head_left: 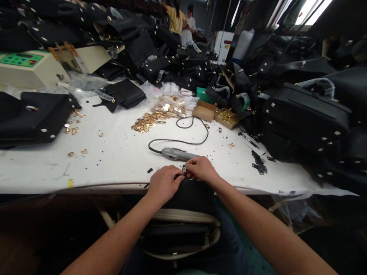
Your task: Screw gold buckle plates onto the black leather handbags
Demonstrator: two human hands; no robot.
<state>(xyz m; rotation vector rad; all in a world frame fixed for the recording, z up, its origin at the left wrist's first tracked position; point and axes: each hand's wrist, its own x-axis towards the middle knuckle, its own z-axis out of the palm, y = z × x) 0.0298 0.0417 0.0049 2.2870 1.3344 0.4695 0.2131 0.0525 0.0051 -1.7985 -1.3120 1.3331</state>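
A black handbag (192, 197) lies across my lap against the table's edge, its beige-lined mouth open toward me. At the bag's far end, my right hand (201, 168) pinches a small metal plate (184, 169) with a slot in it. My left hand (164, 181) is closed on the bag's black material just left of the plate; its fingertips are partly hidden. Right beyond my hands, a grey electric screwdriver (176, 154) rests on the white table (122, 158), its black cord looping back.
Gold metal fittings (147, 122) are piled mid-table, near a small cardboard box (228, 118) of brass-coloured pieces. Black bags (304, 116) crowd the right side, and another bag (28, 117) lies at left. A cream machine (18, 69) stands behind it. Two people (177, 20) are far back.
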